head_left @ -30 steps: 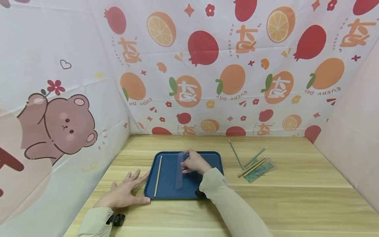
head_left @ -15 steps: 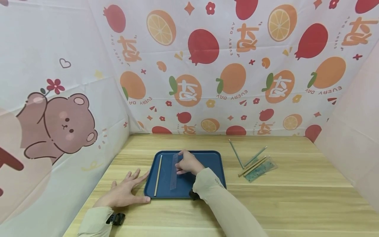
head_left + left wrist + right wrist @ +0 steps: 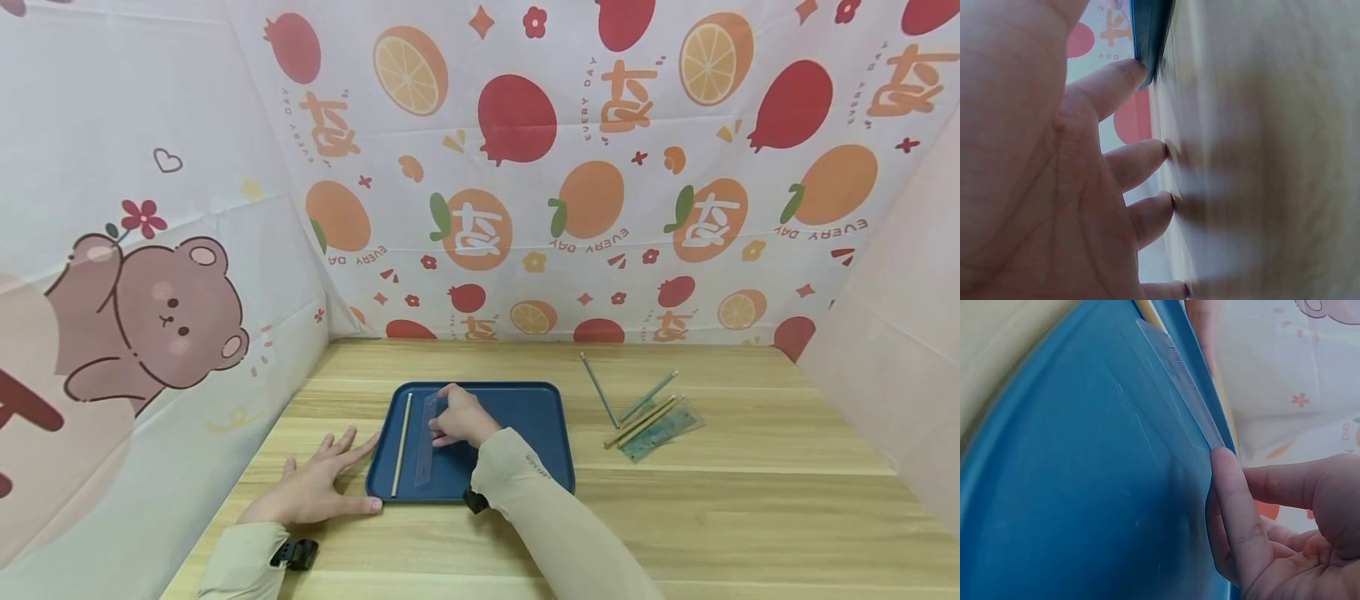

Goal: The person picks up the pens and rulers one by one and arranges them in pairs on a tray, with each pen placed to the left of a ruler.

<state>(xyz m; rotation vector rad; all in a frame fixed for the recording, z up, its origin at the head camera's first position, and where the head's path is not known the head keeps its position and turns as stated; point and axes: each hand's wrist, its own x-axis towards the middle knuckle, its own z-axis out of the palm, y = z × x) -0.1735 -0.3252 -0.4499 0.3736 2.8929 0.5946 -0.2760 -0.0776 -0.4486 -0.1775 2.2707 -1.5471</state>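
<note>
1. Clear plastic ruler (image 3: 426, 442) lies in the blue tray (image 3: 525, 417), just beside a wooden stick (image 3: 401, 446); the right hand (image 3: 457, 419) holds its edge with curled fingers (image 3: 1235, 506).
2. Left hand (image 3: 318, 487) rests flat on the counter (image 3: 750, 517), fingers spread and straight, thumb touching the tray's near corner.
3. Judged step: placing the ruler alongside the stick; next comes letting go without disturbing either.

Both arms wear long, pale beige sleeves, and the right sleeve (image 3: 540, 508) has small dark lettering. A black strap with a buckle (image 3: 294, 553) circles each wrist. Both hands are bare.
</note>
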